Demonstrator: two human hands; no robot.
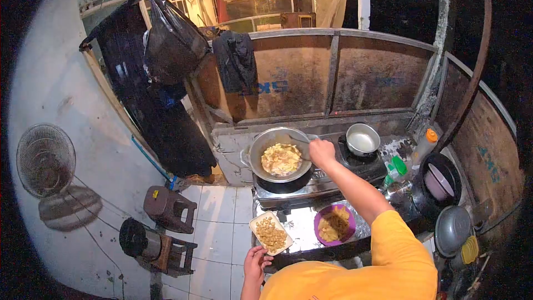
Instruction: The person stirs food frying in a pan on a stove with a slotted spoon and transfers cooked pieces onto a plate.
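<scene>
My right hand (322, 154) is closed round the handle of a spatula (298, 140), whose end reaches into a large metal wok (257, 158) on the stove. Yellowish food (281, 159) lies in the wok. Low in the view, my left hand (255, 261) has its fingers at the lower edge of a white tray (255, 224) and seems to hold it; the tray carries small light-brown pieces (270, 234). Right of the tray, a purple bowl (351, 230) contains more yellowish food (333, 225).
A small metal pot (363, 139) sits on the stove's right burner (355, 158). Farther right are a green-topped bottle (397, 168), an orange-capped bottle (425, 145) and a black basin (420, 197). Stools (169, 208) stand on the left floor, near a wall fan (46, 160).
</scene>
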